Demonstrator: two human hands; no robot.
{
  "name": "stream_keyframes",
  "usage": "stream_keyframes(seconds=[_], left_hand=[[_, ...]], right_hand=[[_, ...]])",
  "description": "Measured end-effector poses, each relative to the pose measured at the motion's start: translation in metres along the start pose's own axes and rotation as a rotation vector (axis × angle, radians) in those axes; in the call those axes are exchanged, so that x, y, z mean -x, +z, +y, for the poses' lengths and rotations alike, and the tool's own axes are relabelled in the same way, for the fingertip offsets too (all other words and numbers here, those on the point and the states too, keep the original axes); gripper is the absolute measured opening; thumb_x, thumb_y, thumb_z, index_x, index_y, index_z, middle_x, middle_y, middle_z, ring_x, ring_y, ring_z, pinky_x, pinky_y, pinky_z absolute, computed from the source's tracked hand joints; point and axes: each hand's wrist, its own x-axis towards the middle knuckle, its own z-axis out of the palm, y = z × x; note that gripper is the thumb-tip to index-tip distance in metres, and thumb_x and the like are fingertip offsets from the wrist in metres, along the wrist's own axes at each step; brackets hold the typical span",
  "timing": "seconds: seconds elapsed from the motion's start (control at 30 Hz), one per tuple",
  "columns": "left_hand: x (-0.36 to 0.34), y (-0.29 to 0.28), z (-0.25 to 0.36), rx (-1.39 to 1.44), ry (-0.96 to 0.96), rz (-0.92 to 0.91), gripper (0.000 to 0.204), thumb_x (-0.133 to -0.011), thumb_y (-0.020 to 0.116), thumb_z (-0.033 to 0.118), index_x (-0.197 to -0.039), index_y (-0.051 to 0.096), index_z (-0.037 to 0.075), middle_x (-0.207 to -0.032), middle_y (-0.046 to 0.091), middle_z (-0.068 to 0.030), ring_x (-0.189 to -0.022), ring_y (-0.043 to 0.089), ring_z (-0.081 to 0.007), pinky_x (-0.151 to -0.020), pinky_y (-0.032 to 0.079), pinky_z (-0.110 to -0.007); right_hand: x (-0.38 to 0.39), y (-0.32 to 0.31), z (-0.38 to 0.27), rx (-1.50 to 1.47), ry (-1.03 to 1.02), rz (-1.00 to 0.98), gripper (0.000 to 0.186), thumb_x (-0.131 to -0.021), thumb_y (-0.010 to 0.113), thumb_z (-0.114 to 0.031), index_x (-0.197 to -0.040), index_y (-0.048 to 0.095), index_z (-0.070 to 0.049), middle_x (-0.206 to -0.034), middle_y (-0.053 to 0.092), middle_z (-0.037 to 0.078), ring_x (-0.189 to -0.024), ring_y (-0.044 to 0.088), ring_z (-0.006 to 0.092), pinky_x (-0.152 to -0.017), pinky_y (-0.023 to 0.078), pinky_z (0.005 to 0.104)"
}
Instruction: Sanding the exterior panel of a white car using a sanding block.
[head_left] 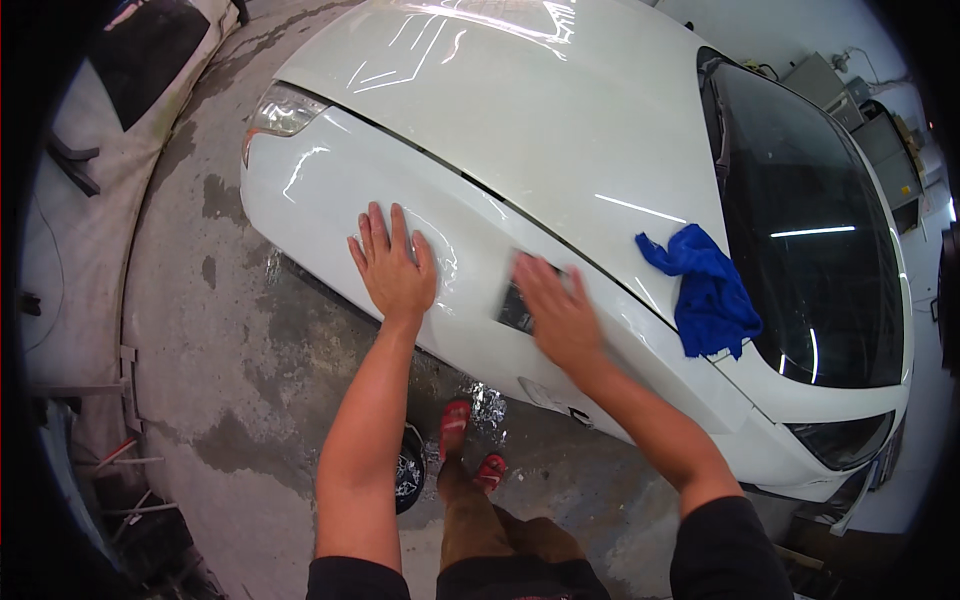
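My left hand [396, 270] lies flat with fingers spread on the white fender [330, 200] of a car, behind the headlight. Further back on the same panel, my right hand [556, 308] presses a dark flat sheet [515, 312] that looks like sandpaper. Motion smears this hand, and its fingers cover much of the sheet. Wet streaks and reflections show on the paint around both hands. A crumpled blue cloth [705, 290] rests on the bonnet [520, 130] beside the windscreen, to the right of my right hand.
Below the fender, a dark bucket [408, 475] stands on the wet concrete floor [230, 350] near my red sandals [455, 418]. The headlight [287, 108] is at the front corner. A covered pale surface [80, 240] lines the left side. Metal scraps [135, 510] lie at lower left.
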Motion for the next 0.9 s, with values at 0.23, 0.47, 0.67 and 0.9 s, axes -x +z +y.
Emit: stream_keyframes(seconds=[0.23,0.47,0.67,0.9], left_hand=[[0.0,-0.012,0.016,0.013,0.009,0.043,0.051,-0.094,0.051,0.024,-0.14,0.053,0.002,-0.152,0.041,-0.0232,-0.142,0.037,-0.0404,-0.119,0.018,-0.057],[0.005,-0.004,0.005,0.096,0.014,0.016,0.052,-0.093,0.052,0.019,-0.142,0.051,0.003,-0.154,0.04,-0.0204,-0.144,0.035,-0.0389,-0.119,0.017,-0.057],[0.002,-0.005,0.001,0.097,0.0,0.04,0.053,-0.091,0.052,0.016,-0.141,0.051,0.002,-0.154,0.04,-0.0209,-0.144,0.035,-0.0399,-0.119,0.016,-0.058],[0.001,-0.004,0.006,0.101,0.056,0.013,0.052,-0.091,0.051,0.017,-0.141,0.051,0.002,-0.153,0.042,-0.0206,-0.143,0.036,-0.0398,-0.119,0.016,-0.058]], right_hand=[[0.126,-0.026,0.043,0.017,0.089,-0.015,0.052,-0.089,0.046,-0.006,-0.14,0.051,0.002,-0.15,0.047,0.018,-0.142,0.041,0.0351,-0.118,0.027,0.0523],[-0.034,-0.022,-0.012,-0.131,0.187,0.041,0.053,-0.089,0.045,-0.006,-0.14,0.047,0.007,-0.148,0.046,0.023,-0.139,0.044,0.0369,-0.119,0.031,0.0468],[0.089,-0.036,0.034,-0.22,0.219,-0.02,0.051,-0.086,0.048,0.0,-0.136,0.047,0.013,-0.144,0.048,0.029,-0.134,0.047,0.0449,-0.113,0.035,0.0562],[-0.078,-0.02,-0.015,-0.238,0.206,0.046,0.056,-0.087,0.046,-0.008,-0.141,0.045,0.008,-0.15,0.042,0.025,-0.14,0.041,0.0388,-0.119,0.03,0.0475]])
